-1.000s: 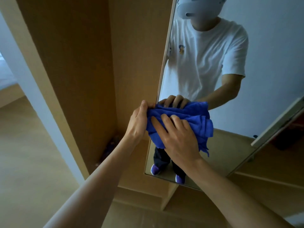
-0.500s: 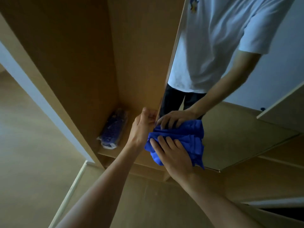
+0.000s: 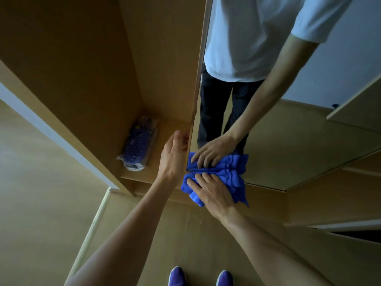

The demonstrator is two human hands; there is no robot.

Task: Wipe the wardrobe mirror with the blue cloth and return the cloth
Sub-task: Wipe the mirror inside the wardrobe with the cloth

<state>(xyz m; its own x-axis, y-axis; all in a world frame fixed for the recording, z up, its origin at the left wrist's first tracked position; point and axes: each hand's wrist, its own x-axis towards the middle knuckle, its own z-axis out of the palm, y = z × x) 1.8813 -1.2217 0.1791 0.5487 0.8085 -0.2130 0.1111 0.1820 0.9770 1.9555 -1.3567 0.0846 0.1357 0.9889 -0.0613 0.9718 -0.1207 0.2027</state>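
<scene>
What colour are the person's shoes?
Purple. The shoes show best at the bottom edge of the head view.

Blue cloth (image 3: 231,178), purple shoes (image 3: 177,276)

Mirror (image 3: 288,145) face: open above and to the right of the blue cloth (image 3: 233,178), which is bunched over the lower left corner and overhangs the bottom edge, pressed by the right grip (image 3: 212,193). Left edge of the mirror: occupied by the left grip (image 3: 175,155), fingers curled round it. Wardrobe compartment: a bagged package (image 3: 140,145) lies near the side panel (image 3: 72,79). The bare shelf (image 3: 171,124) between package and mirror edge allows passage. Floor (image 3: 41,203) left of the wardrobe: open.
</scene>
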